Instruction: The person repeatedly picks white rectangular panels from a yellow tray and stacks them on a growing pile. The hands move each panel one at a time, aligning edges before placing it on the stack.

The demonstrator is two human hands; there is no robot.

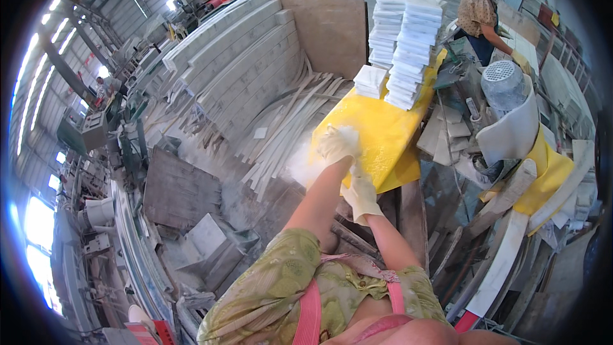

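My left hand, in a pale work glove, is closed over the near left end of a yellow sheet that covers a bench. White dust billows around it and hides what it grips. Just below and to the right, my right hand, gloved alike, is also closed near the sheet's front edge. Its fingers are partly covered by my left wrist, so I cannot make out what is in them. Farther along the sheet stand two tall stacks of white stone tiles and a short stack.
Long stone slabs lean in rows at the left, with thin offcut strips before them. A brown board stands behind. At the right are a grey motor and stone scraps. A person works at the far right.
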